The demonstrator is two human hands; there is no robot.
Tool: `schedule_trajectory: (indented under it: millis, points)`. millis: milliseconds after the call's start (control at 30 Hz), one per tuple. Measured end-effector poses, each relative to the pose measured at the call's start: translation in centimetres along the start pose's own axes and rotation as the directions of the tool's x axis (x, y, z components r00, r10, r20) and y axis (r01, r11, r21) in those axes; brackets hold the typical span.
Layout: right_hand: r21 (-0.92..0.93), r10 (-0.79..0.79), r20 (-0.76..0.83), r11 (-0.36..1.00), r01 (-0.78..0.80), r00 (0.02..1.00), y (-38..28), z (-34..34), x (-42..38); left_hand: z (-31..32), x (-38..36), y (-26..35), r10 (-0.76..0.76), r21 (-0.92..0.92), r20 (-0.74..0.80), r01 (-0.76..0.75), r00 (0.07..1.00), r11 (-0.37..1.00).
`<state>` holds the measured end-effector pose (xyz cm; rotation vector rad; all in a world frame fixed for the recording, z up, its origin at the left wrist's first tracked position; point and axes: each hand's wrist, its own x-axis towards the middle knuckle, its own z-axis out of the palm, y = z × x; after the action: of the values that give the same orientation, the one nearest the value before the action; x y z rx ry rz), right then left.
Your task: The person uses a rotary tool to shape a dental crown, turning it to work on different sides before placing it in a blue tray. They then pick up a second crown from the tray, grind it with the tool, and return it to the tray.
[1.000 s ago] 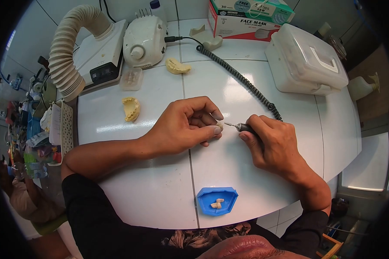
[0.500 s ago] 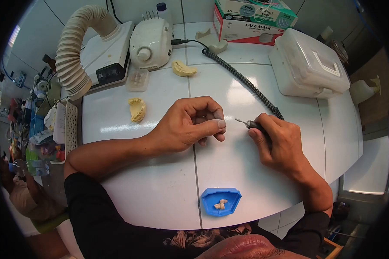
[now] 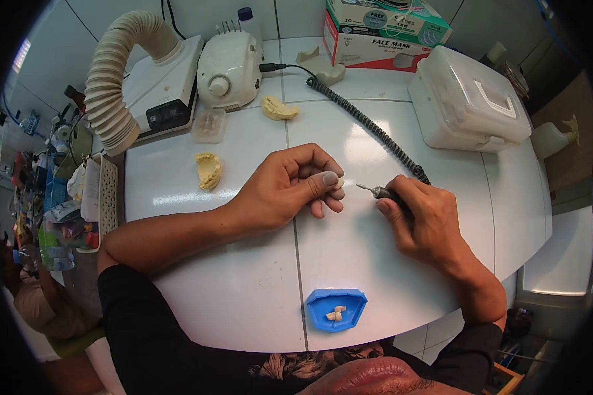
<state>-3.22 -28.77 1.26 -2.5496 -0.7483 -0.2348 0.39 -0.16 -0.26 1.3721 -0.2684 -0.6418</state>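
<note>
My left hand (image 3: pixel 290 184) is closed in a pinch on a small whitish tooth-like piece (image 3: pixel 339 184), mostly covered by thumb and fingertips. My right hand (image 3: pixel 427 220) grips a dark rotary handpiece (image 3: pixel 390 195) like a pen. Its thin metal bur (image 3: pixel 364 187) points left at the piece, a short gap away from it. A coiled black cord (image 3: pixel 375 125) runs from the handpiece side up to the white control unit (image 3: pixel 229 71). Near my body, a blue tray (image 3: pixel 315 304) holds a few small tooth-coloured pieces (image 3: pixel 337 314).
Two yellowish dental casts (image 3: pixel 208 171) (image 3: pixel 279 108) lie beyond my left hand, near a small clear box (image 3: pixel 209 126). A white hose unit (image 3: pixel 168 85) stands at back left. Mask boxes (image 3: pixel 375 51) and a white case (image 3: pixel 468 99) stand at back right. A person (image 3: pixel 46 296) sits at far left.
My left thumb and fingers have shifted slightly, and the whitish piece now shows between them. The handpiece stays almost where it was.
</note>
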Motion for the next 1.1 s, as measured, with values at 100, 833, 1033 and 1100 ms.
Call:
schedule_trajectory:
  millis: [100,833,1033,1100]
  points:
    - [0.002,0.001,-0.005,1.0,-0.001,1.0,-0.1,0.0,0.0,0.1,-0.1,0.0,0.014,0.033,0.034,-0.015,0.999,0.999]
    - [-0.02,0.171,-0.155,0.984,-0.176,0.973,2.2,-1.4,2.4,0.0,-0.7,-1.3,0.186,0.149,-0.048,-0.177,0.981,0.973]
    - [-0.014,0.235,0.04,0.972,-0.234,0.971,1.1,-1.4,7.0,-0.3,-0.7,-1.0,0.196,0.001,-0.075,-0.197,0.978,0.98]
    - [-0.034,0.247,0.082,0.969,-0.244,0.966,0.6,-1.2,7.9,-0.6,-0.6,-1.4,0.23,-0.015,-0.066,-0.231,0.971,0.973]
